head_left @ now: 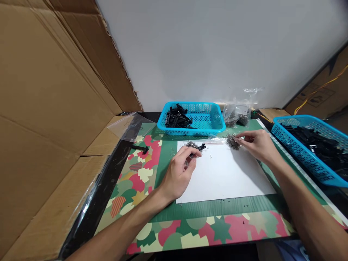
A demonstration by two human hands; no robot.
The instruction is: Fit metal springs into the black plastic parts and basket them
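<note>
My left hand (181, 168) is closed around a small black plastic part (201, 147), whose end sticks out past the fingertips above the white sheet (217, 177). Just behind that hand lies a loose pile of tiny metal pieces (190, 145). At the sheet's far right edge, my right hand (255, 145) has its thumb and index finger pinched together at a darker heap of small metal pieces (232, 142). Whatever sits between those fingertips is too small to make out.
A blue basket (191, 132) with black parts (176, 116) stands behind the sheet. Bags of metal pieces (239, 116) sit beside it. Another blue basket (307, 165) holds black parts at right. A single black part (140, 148) lies left, near a plastic bag (130, 127). Cardboard (49, 72) walls the left.
</note>
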